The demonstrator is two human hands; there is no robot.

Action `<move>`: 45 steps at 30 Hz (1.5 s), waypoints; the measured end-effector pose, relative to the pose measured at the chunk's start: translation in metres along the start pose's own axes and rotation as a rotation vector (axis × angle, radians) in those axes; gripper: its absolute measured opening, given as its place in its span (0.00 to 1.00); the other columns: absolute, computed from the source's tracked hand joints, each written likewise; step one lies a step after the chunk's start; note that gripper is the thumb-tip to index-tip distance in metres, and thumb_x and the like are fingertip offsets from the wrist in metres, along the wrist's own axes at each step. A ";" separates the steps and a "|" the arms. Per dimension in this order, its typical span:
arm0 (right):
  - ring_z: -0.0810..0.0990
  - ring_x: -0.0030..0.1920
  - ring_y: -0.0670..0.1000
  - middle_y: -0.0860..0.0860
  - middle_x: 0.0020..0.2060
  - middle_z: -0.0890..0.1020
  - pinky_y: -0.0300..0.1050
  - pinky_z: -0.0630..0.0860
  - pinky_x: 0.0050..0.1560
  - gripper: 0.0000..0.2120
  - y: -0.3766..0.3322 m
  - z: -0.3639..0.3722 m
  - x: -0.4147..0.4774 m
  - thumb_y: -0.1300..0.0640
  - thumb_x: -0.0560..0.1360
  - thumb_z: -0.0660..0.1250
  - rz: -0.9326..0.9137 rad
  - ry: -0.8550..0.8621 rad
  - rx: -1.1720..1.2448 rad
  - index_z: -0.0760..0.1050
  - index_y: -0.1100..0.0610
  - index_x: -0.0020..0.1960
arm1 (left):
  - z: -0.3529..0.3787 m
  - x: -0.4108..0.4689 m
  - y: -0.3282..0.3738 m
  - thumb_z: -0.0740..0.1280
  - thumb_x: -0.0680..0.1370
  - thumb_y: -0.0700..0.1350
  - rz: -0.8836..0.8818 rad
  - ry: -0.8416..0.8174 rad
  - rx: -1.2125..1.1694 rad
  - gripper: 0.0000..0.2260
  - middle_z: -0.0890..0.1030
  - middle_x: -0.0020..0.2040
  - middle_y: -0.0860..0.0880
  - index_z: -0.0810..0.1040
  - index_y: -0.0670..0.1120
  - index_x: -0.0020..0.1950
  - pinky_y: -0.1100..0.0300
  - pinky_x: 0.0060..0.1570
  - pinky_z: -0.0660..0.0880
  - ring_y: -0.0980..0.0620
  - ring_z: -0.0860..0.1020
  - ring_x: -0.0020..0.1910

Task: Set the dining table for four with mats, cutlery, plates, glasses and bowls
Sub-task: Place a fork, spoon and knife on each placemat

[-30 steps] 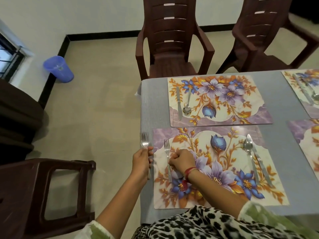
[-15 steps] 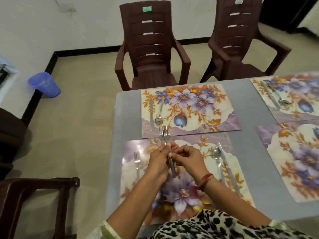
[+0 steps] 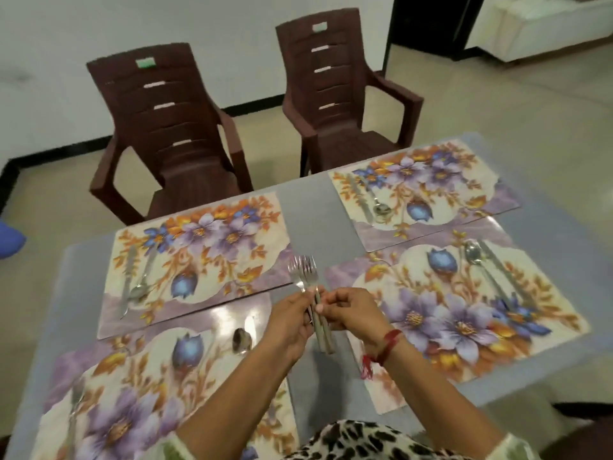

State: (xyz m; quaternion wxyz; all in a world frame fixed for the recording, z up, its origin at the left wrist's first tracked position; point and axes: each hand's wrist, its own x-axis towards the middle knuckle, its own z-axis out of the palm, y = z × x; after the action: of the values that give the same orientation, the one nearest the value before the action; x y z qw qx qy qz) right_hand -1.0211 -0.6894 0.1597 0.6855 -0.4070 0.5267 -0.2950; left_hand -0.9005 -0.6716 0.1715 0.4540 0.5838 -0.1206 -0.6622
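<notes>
Under my hands: a grey table (image 3: pixel 308 207) with four flowered mats in two rows, a bare grey strip running between the left pair and the right pair.
Far left mat (image 3: pixel 199 254): a knife (image 3: pixel 127 277) and a spoon (image 3: pixel 142 283) lie side by side near its left end.
Far right mat (image 3: pixel 424 184): it also has a knife and spoon at its left end.
Near right mat (image 3: pixel 457 313): a spoon and knife lie towards its right side.
Near left mat (image 3: pixel 139 386): a spoon bowl (image 3: pixel 241 340) shows just left of my left wrist; something blurred and metal lies near the left edge, and I cannot tell what it is.
Room: two brown plastic chairs (image 3: pixel 166 127) stand at the far side, facing the table; behind them are a white wall with black skirting and a pale floor; a blue bin (image 3: pixel 8 239) is cut off at the left edge.
Forks (image 3: pixel 303 272): a small bunch held above the grey strip, tines fanned and pointing away from me towards the chairs, handles coming back between my hands.
Left hand (image 3: pixel 287 322): fingers curled round the fork handles from the left.
Right hand (image 3: pixel 351 312): thumb and fingers pinch the same handles from the right; a red thread (image 3: pixel 388 343) is tied at the wrist.
Arms: both forearms reach forward from the bottom edge and meet over the middle of the table.
</notes>
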 end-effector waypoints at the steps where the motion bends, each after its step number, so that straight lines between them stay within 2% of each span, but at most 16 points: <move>1: 0.81 0.30 0.44 0.53 0.32 0.80 0.37 0.79 0.34 0.06 0.001 -0.014 0.001 0.70 0.71 0.70 0.008 0.024 0.038 0.76 0.62 0.40 | 0.012 0.004 -0.002 0.62 0.80 0.40 -0.001 0.001 0.023 0.09 0.83 0.40 0.42 0.80 0.39 0.46 0.50 0.45 0.79 0.48 0.82 0.35; 4: 0.80 0.31 0.46 0.54 0.34 0.80 0.38 0.79 0.33 0.07 0.012 -0.045 0.003 0.70 0.71 0.69 0.048 0.135 0.151 0.77 0.61 0.39 | 0.027 0.012 -0.007 0.63 0.80 0.39 -0.007 0.066 0.011 0.08 0.83 0.41 0.43 0.80 0.40 0.46 0.59 0.37 0.80 0.51 0.83 0.37; 6: 0.80 0.33 0.47 0.52 0.35 0.80 0.37 0.77 0.32 0.06 0.026 -0.060 0.006 0.71 0.71 0.69 0.095 0.209 0.155 0.77 0.62 0.41 | 0.024 0.015 -0.009 0.62 0.80 0.39 -0.023 0.106 -0.020 0.07 0.83 0.44 0.44 0.79 0.40 0.47 0.59 0.41 0.80 0.51 0.82 0.41; 9: 0.77 0.35 0.50 0.52 0.33 0.80 0.41 0.75 0.33 0.06 0.044 -0.071 0.012 0.69 0.68 0.72 0.143 0.279 0.006 0.79 0.60 0.39 | 0.013 0.015 -0.013 0.61 0.81 0.40 -0.048 0.140 -0.053 0.07 0.82 0.46 0.44 0.78 0.40 0.48 0.58 0.49 0.77 0.50 0.80 0.45; 13: 0.74 0.29 0.48 0.49 0.25 0.77 0.39 0.73 0.29 0.09 0.051 -0.072 0.018 0.69 0.67 0.73 0.174 0.307 -0.161 0.79 0.58 0.33 | 0.001 0.020 -0.017 0.62 0.80 0.41 -0.078 0.150 -0.087 0.07 0.82 0.46 0.44 0.78 0.40 0.50 0.60 0.46 0.77 0.51 0.81 0.45; 18: 0.75 0.26 0.49 0.52 0.25 0.78 0.39 0.74 0.27 0.12 0.051 -0.068 0.024 0.67 0.66 0.75 0.188 0.350 -0.349 0.78 0.58 0.28 | -0.005 0.033 -0.019 0.62 0.81 0.41 -0.101 0.124 -0.125 0.07 0.82 0.46 0.44 0.78 0.40 0.51 0.61 0.44 0.79 0.51 0.81 0.44; 23: 0.78 0.28 0.51 0.53 0.27 0.82 0.45 0.77 0.36 0.14 0.050 -0.077 0.029 0.56 0.64 0.78 0.203 0.375 -0.624 0.74 0.55 0.27 | 0.000 0.040 -0.024 0.62 0.80 0.42 -0.117 0.132 -0.157 0.07 0.82 0.48 0.43 0.79 0.40 0.51 0.58 0.49 0.77 0.49 0.81 0.47; 25: 0.76 0.27 0.50 0.50 0.25 0.80 0.47 0.77 0.36 0.16 0.049 -0.085 0.028 0.57 0.63 0.79 0.181 0.369 -0.578 0.71 0.55 0.26 | 0.009 0.041 -0.024 0.62 0.80 0.42 -0.117 0.148 -0.161 0.08 0.82 0.48 0.43 0.78 0.40 0.51 0.59 0.46 0.79 0.49 0.81 0.45; 27: 0.74 0.25 0.48 0.48 0.22 0.77 0.44 0.76 0.31 0.16 0.043 -0.097 0.026 0.62 0.65 0.77 0.121 0.369 -0.394 0.70 0.57 0.28 | 0.023 0.041 -0.024 0.62 0.80 0.41 -0.103 0.162 -0.186 0.08 0.82 0.47 0.43 0.78 0.39 0.50 0.59 0.42 0.80 0.49 0.81 0.44; 30: 0.73 0.26 0.49 0.51 0.24 0.74 0.40 0.71 0.28 0.14 0.024 -0.120 0.020 0.62 0.68 0.75 -0.021 0.368 -0.151 0.70 0.60 0.32 | 0.057 0.038 -0.026 0.61 0.80 0.41 -0.076 0.142 -0.240 0.08 0.82 0.45 0.43 0.78 0.39 0.49 0.59 0.46 0.80 0.50 0.81 0.45; 34: 0.76 0.28 0.46 0.52 0.27 0.76 0.38 0.73 0.28 0.10 -0.005 -0.154 0.014 0.60 0.72 0.71 -0.119 0.187 0.039 0.73 0.61 0.35 | 0.134 0.034 -0.043 0.60 0.80 0.39 -0.025 0.118 -0.312 0.08 0.82 0.41 0.46 0.78 0.39 0.47 0.63 0.39 0.80 0.52 0.80 0.43; 36: 0.77 0.29 0.45 0.52 0.28 0.78 0.36 0.74 0.29 0.08 -0.015 -0.180 0.015 0.61 0.73 0.70 -0.114 0.040 0.017 0.75 0.61 0.36 | 0.176 0.033 -0.057 0.59 0.81 0.39 0.003 0.115 -0.348 0.08 0.82 0.34 0.47 0.77 0.39 0.46 0.62 0.32 0.79 0.53 0.81 0.34; 38: 0.78 0.31 0.44 0.51 0.30 0.79 0.36 0.74 0.32 0.06 -0.019 -0.208 0.016 0.63 0.71 0.72 -0.116 -0.024 -0.027 0.77 0.59 0.37 | 0.210 0.035 -0.066 0.60 0.80 0.40 0.009 0.117 -0.332 0.08 0.82 0.31 0.47 0.76 0.39 0.46 0.61 0.28 0.79 0.52 0.81 0.29; 45: 0.80 0.31 0.45 0.52 0.31 0.80 0.36 0.75 0.31 0.08 -0.026 -0.292 0.008 0.70 0.68 0.73 -0.053 -0.021 -0.030 0.79 0.58 0.38 | 0.287 0.040 -0.084 0.59 0.81 0.39 0.003 0.136 -0.236 0.09 0.80 0.40 0.41 0.77 0.37 0.51 0.61 0.32 0.79 0.48 0.79 0.36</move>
State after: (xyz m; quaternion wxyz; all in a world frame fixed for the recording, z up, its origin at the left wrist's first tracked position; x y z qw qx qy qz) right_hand -1.2990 -0.7808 0.1453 0.6765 -0.4343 0.5130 -0.3010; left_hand -1.1886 -0.7610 0.1700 0.5276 0.5699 -0.0119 -0.6299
